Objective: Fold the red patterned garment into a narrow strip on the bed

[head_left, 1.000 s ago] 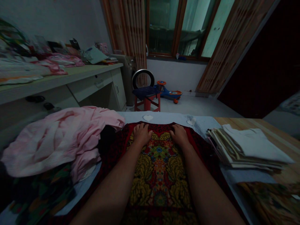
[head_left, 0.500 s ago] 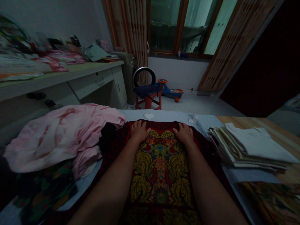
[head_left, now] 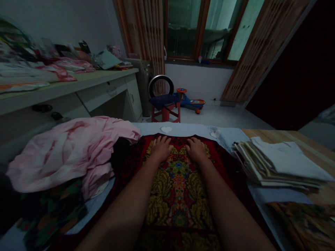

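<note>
Atop the pale blue sheet [head_left: 188,129], the left hand [head_left: 161,149] and right hand [head_left: 196,150] lie palm-down on a red-and-gold patterned cloth [head_left: 179,198], each grip spread, pinching nothing. Even, flat pressure keeps the fabric smooth.

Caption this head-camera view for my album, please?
Left hand and right hand rest flat on a red-and-gold patterned cloth beside crumpled pink fabric.

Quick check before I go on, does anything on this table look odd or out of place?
The pink cloth stands out: it lies crumpled in a loose heap beside the red patterned cloth under your left hand and right hand, while the stack of folded fabrics on the right is neat.
</note>
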Tool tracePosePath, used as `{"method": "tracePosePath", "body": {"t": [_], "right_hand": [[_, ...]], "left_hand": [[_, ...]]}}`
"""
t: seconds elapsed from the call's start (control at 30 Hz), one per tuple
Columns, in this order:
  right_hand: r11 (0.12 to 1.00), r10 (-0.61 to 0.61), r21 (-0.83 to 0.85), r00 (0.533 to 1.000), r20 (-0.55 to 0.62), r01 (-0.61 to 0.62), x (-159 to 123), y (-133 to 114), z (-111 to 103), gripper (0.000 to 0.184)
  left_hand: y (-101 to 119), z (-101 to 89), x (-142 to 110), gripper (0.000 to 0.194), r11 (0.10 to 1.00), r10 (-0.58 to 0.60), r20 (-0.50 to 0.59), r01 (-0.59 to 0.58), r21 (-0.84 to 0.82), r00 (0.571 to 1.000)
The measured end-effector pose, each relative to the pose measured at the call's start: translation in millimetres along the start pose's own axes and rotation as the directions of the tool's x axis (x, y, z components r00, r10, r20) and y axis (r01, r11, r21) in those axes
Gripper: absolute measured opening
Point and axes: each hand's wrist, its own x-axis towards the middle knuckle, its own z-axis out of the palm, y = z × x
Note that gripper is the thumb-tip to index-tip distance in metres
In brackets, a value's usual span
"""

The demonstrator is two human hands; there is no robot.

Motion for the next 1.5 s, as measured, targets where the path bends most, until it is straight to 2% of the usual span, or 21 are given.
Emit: {"method": "tracePosePath", "body": {"t": [0.17, 0.27, 0.4, 0.53, 0.6, 0.7, 0.77, 0.83, 0.97, 1.13, 1.3, 1.4, 1.5], "right_hand": [[0.996, 0.091, 0.002, 0.993, 0.078, -0.091, 4, 19, 4, 0.063], [0.993, 0.115, 0.007, 0.987, 0.114, -0.117, 6, 29, 5, 0.066], [0.992, 0.125, 0.009, 0.986, 0.107, -0.127, 8, 38, 6, 0.066], [0.99, 0.138, 0.033, 0.99, 0.027, -0.139, 9, 40, 7, 0.06], [0.99, 0.132, 0.044, 0.991, -0.013, -0.132, 8, 37, 5, 0.053], [0.997, 0.04, 0.073, 0.996, -0.078, -0.035, 6, 27, 1, 0.042], [0.993, -0.053, 0.099, 0.994, -0.101, 0.063, 4, 19, -1, 0.038], [0.982, -0.133, 0.128, 0.988, -0.076, 0.142, 3, 11, -1, 0.037], [0.971, -0.199, 0.146, 0.979, 0.046, 0.191, 0, 0, 2, 0.04], [0.983, -0.168, 0.088, 0.978, 0.12, 0.158, -4, -6, 2, 0.05], [0.989, -0.136, 0.075, 0.986, 0.101, 0.128, -5, -15, 3, 0.05], [0.975, -0.209, 0.092, 0.977, 0.052, 0.204, -5, -23, 5, 0.045], [0.954, -0.279, 0.136, 0.956, 0.088, 0.266, -6, -29, 7, 0.044]], "left_hand": [[-7, -1.1, 2, 0.073, 0.981, -0.193, 0.066, 0.193, 0.001, 0.979], [-11, -1.9, 2, 0.076, 0.972, -0.233, 0.088, 0.234, -0.004, 0.969], [-9, -2.1, 1, 0.071, 0.977, -0.211, 0.04, 0.211, 0.019, 0.977], [1, -2.4, -1, 0.049, 0.995, -0.075, -0.081, 0.08, 0.059, 0.994], [7, -2.4, 0, 0.038, 0.999, 0.011, -0.098, -0.006, 0.049, 0.995], [14, -1.9, 1, 0.038, 0.993, 0.117, -0.072, -0.116, 0.007, 0.991], [16, -1.7, 0, 0.037, 0.988, 0.155, -0.043, -0.156, -0.014, 0.987], [17, -2.0, -1, 0.04, 0.987, 0.159, -0.022, -0.16, -0.016, 0.987], [16, -2.7, -3, 0.048, 0.992, 0.124, 0.012, -0.124, -0.002, 0.992], [13, 0.5, -1, 0.057, 1.0, -0.006, 0.026, 0.006, 0.005, 1.0], [8, 3.1, 2, 0.058, 0.991, -0.128, -0.03, 0.129, 0.027, 0.991], [6, 3.0, 2, 0.054, 0.99, -0.133, -0.051, 0.136, 0.04, 0.99], [5, 3.1, 3, 0.051, 0.993, -0.108, -0.066, 0.111, 0.05, 0.992]]}}
